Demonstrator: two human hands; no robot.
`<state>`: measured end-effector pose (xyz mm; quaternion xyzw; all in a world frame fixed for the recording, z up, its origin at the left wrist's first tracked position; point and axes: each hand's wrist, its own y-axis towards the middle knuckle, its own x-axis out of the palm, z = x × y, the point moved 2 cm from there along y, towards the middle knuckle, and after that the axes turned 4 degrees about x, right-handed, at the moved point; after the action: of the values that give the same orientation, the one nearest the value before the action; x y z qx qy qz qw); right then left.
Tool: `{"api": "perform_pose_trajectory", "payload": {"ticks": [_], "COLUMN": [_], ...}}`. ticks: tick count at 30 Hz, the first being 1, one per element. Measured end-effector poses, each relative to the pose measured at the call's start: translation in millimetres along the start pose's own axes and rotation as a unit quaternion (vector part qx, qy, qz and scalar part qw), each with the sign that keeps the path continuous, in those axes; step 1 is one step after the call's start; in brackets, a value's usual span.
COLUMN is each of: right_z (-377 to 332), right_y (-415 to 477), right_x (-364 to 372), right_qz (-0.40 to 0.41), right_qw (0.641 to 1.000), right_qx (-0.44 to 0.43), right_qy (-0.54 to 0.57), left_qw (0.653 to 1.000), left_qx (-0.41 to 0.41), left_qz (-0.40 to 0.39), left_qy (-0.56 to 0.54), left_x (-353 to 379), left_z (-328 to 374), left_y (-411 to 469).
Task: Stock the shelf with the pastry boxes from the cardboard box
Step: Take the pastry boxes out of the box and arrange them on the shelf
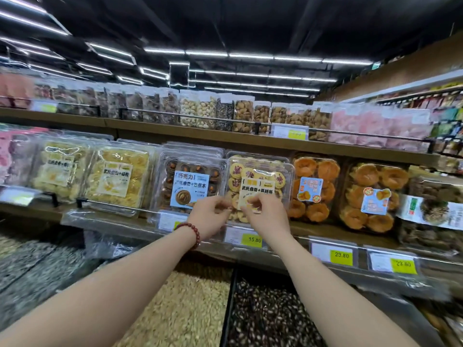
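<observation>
Shelving, store aisle, middle tier (325,147): clear plastic pastry boxes standing on edge behind a metal rail (120,206), labels facing out. Far left, a pink-toned box (12,159), blurred. Next, two boxes of pale yellow cookies (59,169) and (117,176), each with a cream label. Centre left, chocolate cookie box (193,182) with a blue label, several more stacked behind it. Left hand (209,217), red bead bracelet (191,231) on the wrist, is raised in front of the lower right corner of this box, fingers curled with the tips drawn together; whether they pinch anything cannot be told. Centre, pastry box of flower-topped cookies (259,182), cream label, standing on the shelf between the chocolate box and the orange pastries. Right hand (266,216) is against the lower front of this box, fingertips pinched narrow at the label's bottom edge; actual hold on the box unclear. Right of centre, two boxes of orange ring-shaped pastries (314,186) and (373,194), blue stickers. Far right, darker packaged goods, blurred. Yellow price tags on the shelf edge: 15.80 (251,239), 23.80 (341,255). Upper tier: tubs of nuts (198,111). Near, below the shelf: open bulk bins of pale seeds (185,306) and dark striped seeds (268,314).
</observation>
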<state>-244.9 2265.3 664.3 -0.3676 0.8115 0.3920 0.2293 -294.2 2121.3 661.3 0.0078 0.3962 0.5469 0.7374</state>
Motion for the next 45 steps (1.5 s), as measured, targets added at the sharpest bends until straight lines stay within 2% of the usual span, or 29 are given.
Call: {"api": "perform_pose_trajectory", "payload": {"ticks": [5,9,14,20,23,28,31,38,45], "right_z": [-85,-174,-309,-436,-485,-551,-582,-633,-670], "right_y": [-62,-121,-221,-339,-392,-464,-495,-547,-579], "right_x": [29,90,190,294,333,400,453,607,730], "right_qz": [-0.073,-0.122,-0.232,-0.314,-0.363,-0.43,-0.469,-0.537,-0.615], "right_qw": [0.992,0.979,0.939,0.89,0.864,0.816,0.796,0.775,0.743], "right_qx": [-0.093,-0.153,-0.238,-0.311,-0.327,-0.367,-0.361,-0.323,-0.266], "right_qy": [0.033,0.062,0.088,0.109,0.122,0.123,0.124,0.086,0.003], "left_qw": [0.996,0.991,0.965,0.922,0.891,0.845,0.812,0.774,0.752], "left_qx": [-0.029,-0.109,-0.204,-0.291,-0.33,-0.397,-0.431,-0.495,-0.561], "left_qz": [0.05,0.079,0.152,0.246,0.309,0.358,0.394,0.394,0.335], "left_qy": [-0.065,-0.014,0.057,0.065,0.035,0.02,0.008,-0.022,-0.091], "left_x": [-103,-212,-350,-474,-516,-558,-580,-635,-674], "left_z": [-47,-108,-177,-234,-255,-291,-331,-460,-590], "left_y": [-93,-191,-316,-466,-535,-632,-676,-711,-709]}}
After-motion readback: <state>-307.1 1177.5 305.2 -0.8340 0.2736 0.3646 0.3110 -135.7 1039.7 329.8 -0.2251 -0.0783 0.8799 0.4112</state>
